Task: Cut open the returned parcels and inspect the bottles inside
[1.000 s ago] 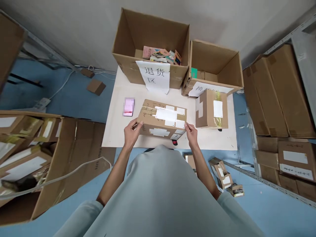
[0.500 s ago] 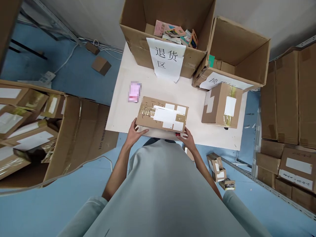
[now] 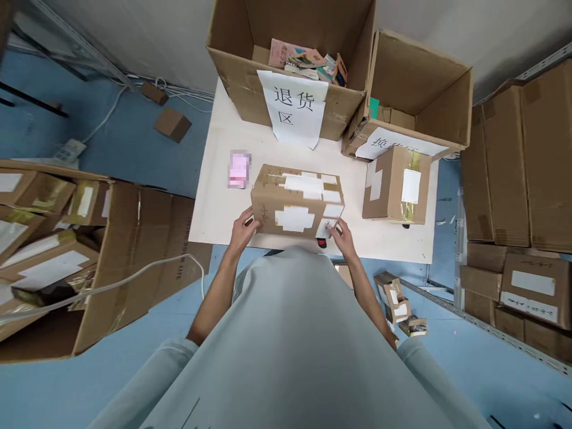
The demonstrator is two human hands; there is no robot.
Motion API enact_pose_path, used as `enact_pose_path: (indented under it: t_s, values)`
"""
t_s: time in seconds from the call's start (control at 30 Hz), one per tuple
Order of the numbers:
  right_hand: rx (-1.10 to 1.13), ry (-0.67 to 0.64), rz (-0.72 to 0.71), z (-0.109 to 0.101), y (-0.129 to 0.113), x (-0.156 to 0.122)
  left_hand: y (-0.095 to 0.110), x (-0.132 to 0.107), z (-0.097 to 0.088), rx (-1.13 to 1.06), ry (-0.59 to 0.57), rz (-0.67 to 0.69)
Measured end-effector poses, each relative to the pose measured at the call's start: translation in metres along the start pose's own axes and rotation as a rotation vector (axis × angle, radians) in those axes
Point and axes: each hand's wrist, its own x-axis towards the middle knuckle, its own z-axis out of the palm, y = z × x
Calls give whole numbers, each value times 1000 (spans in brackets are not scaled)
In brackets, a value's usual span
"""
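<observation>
Between my two hands is a taped cardboard box [image 3: 268,202] with several white labels on its top and its near side. My left hand [image 3: 243,231] grips its lower left corner, thumb against the near side. At the lower right corner my right hand [image 3: 343,238] holds it, thumb on a label. The near side is tilted toward me, and I cannot tell whether the bottom rests on the table [image 3: 214,220]. A small red and black object [image 3: 322,242] lies at the table's front edge, close to my right hand.
A pixelated pink item [image 3: 239,170] lies left on the table. Behind stand a large carton [image 3: 241,89] with booklets inside and a second open carton [image 3: 424,101], both with paper signs. A taped box [image 3: 393,190] stands at right. A carton of parcels [image 3: 125,262] is at far left.
The box has been tipped so that its near side, with labels, now faces me. Both hands have shifted with it and stay at its lower corners. The view has turned slightly.
</observation>
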Motion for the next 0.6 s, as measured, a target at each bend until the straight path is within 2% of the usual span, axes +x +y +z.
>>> enact_pose_path:
  t_s: [0.13, 0.23, 0.4, 0.6]
  values:
    - [77, 5, -87, -7, -37, 11, 36, 2, 4, -71, -11, 73]
    - [45, 17, -94, -5, -47, 11, 47, 5, 10, -36, -17, 74]
    - [34, 12, -16, 4, -26, 8, 33, 9, 15, 8, -35, -21]
    - [37, 68, 137, -2, 4, -7, 12, -6, -1, 47, -105, -41]
